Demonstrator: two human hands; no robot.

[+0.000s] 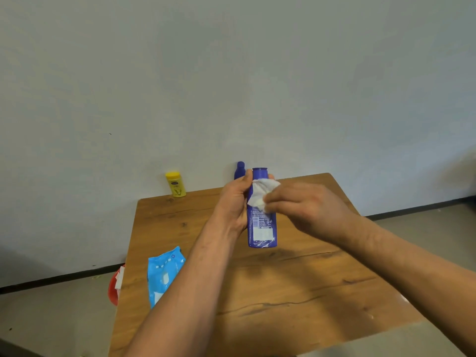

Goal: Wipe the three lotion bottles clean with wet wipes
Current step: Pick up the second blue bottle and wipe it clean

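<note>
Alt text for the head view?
Left hand grips a blue lotion bottle over a wooden table; right hand holds a white wet wipe against its upper part. A yellow bottle and second blue bottle stand behind.

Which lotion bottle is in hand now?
The large dark blue plastic bottle in the left hand, white wet wipe on it; the yellow bottle and slim blue bottle stand behind.

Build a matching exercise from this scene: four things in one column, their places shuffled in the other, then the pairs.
1. yellow bottle
2. large blue bottle
3. wet wipe
4. wipes pack

a. lying by the table's left edge
b. gripped in the left hand
c. standing at the far left corner
d. pinched in the right hand

Pairs: 1-c, 2-b, 3-d, 4-a
</note>
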